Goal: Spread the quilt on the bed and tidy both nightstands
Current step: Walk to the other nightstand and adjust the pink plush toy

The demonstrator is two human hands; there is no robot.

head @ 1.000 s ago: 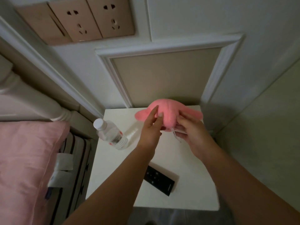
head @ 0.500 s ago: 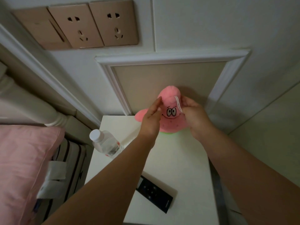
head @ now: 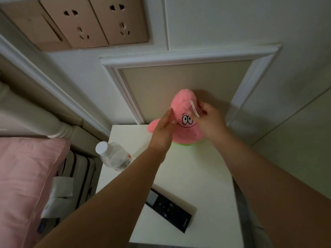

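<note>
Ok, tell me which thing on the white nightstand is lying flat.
The black rectangular remote control, flat near the front edge. The clear plastic water bottle and the pink star-shaped plush toy both stand upright.

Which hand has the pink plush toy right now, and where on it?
The right hand grips the pink plush toy near its top point; the left hand lies flat against its side.

A white nightstand (head: 188, 176) fills the lower middle of the frame, its back edge against the wall. At its far edge, in the centre of the frame, a pink star-shaped plush toy (head: 186, 126) with a cartoon face and green base stands upright, a white loop on its pointed top. A clear plastic water bottle (head: 114, 156) with a white cap stands near the left edge. A black remote control (head: 170, 212) lies flat, slantwise, toward the front.
</note>
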